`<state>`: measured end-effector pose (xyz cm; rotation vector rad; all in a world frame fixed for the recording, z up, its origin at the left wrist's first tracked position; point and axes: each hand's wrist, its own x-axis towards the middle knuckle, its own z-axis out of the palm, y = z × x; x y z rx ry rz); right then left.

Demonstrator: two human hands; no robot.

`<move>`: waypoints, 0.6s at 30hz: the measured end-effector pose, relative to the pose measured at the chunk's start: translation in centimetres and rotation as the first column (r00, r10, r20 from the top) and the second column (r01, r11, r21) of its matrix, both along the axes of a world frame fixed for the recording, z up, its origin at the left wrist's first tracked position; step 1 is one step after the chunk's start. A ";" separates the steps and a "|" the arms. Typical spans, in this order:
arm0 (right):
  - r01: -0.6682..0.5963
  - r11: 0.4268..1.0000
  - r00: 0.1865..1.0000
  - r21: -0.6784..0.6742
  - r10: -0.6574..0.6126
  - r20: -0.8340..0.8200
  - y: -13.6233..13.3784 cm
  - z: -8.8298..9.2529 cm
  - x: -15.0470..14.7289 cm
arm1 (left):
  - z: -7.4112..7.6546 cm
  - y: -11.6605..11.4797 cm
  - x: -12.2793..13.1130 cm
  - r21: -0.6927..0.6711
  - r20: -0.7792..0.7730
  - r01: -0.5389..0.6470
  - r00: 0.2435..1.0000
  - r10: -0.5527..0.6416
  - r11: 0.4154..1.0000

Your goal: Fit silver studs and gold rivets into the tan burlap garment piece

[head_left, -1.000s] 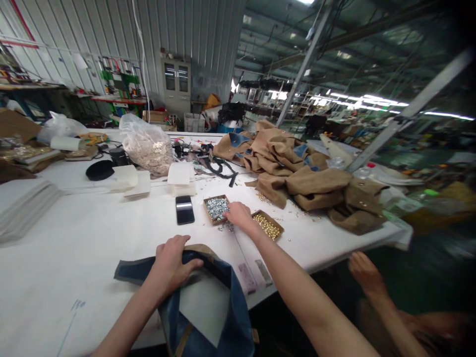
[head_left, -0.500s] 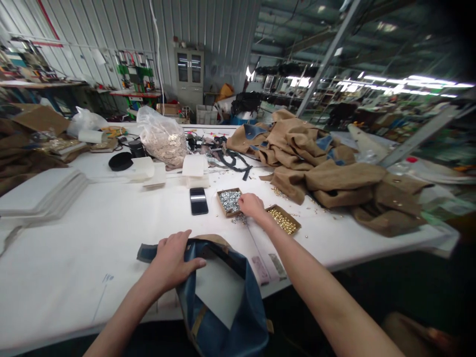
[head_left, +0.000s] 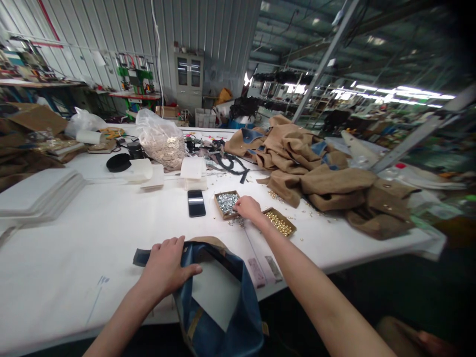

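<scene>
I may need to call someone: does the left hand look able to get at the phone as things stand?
Probably yes: the phone lies just beyond the left hand, with nothing standing between them, though the hand would likely have to leave the blue bag.

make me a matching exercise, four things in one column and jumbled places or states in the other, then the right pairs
1. Left hand
2. Right hand
3. Phone
4. Brown fabric

A. Heaped toward the far right of the table
B. Fingertips at the silver pieces
C. On the edge of the blue fabric item
D. Black, lying flat

Pairs: 1-C, 2-B, 3-D, 4-A
</scene>
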<state>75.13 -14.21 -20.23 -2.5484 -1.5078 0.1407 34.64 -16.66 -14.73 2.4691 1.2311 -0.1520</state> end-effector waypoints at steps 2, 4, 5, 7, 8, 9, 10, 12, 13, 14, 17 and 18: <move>0.009 1.000 1.000 0.019 -0.009 0.007 -0.1 0.0 -0.1 | 0.2 -0.2 -0.2 -0.008 -0.010 0.005 1.000 -0.006 1.000; 0.025 0.999 1.000 0.033 -0.025 0.010 -0.2 0.0 0.0 | 0.2 -0.4 -0.5 -0.023 -0.010 0.011 1.000 -0.011 1.000; 0.035 0.999 0.999 0.031 -0.035 0.008 -0.3 0.0 0.1 | 0.2 -0.5 -0.6 -0.032 -0.011 0.013 1.000 -0.013 0.999; 0.053 0.998 0.999 0.016 -0.053 -0.007 -0.3 0.0 0.2 | 0.2 -0.6 -0.7 -0.052 -0.021 0.012 1.000 -0.013 0.999; 0.059 0.998 0.998 0.007 -0.059 -0.020 -0.2 0.0 0.2 | 0.2 -0.7 -0.6 -0.058 -0.032 0.006 0.999 -0.008 0.998; 0.063 0.998 0.997 0.003 -0.063 -0.037 -0.2 0.0 0.1 | 0.2 -0.8 -0.5 -0.061 -0.045 -0.002 0.999 -0.001 0.998; 0.065 0.998 0.996 0.006 -0.065 -0.057 -0.1 -0.1 0.1 | 0.2 -0.9 -0.5 -0.062 -0.059 -0.012 0.998 0.008 0.998; 0.075 0.996 0.992 0.039 -0.071 -0.102 0.0 0.0 0.0 | 0.1 -1.0 -0.3 -0.063 -0.081 -0.032 0.996 0.027 0.998; 0.084 0.994 0.989 0.065 -0.075 -0.129 0.0 0.0 -0.1 | 0.1 -1.0 -0.3 -0.068 -0.086 -0.042 0.996 0.036 0.997; 0.096 0.990 0.984 0.099 -0.079 -0.162 -0.1 0.1 -0.2 | -0.1 -0.9 -0.3 -0.078 -0.085 -0.054 0.995 0.047 0.996; 0.159 0.963 0.945 0.218 -0.085 -0.315 -0.5 0.7 -0.3 | -0.6 -0.7 -0.4 -0.133 -0.054 -0.089 0.995 0.082 0.987; 0.190 0.948 0.917 0.254 -0.080 -0.390 -0.7 1.0 -0.3 | -0.7 -0.7 -0.4 -0.147 -0.036 -0.097 0.995 0.093 0.984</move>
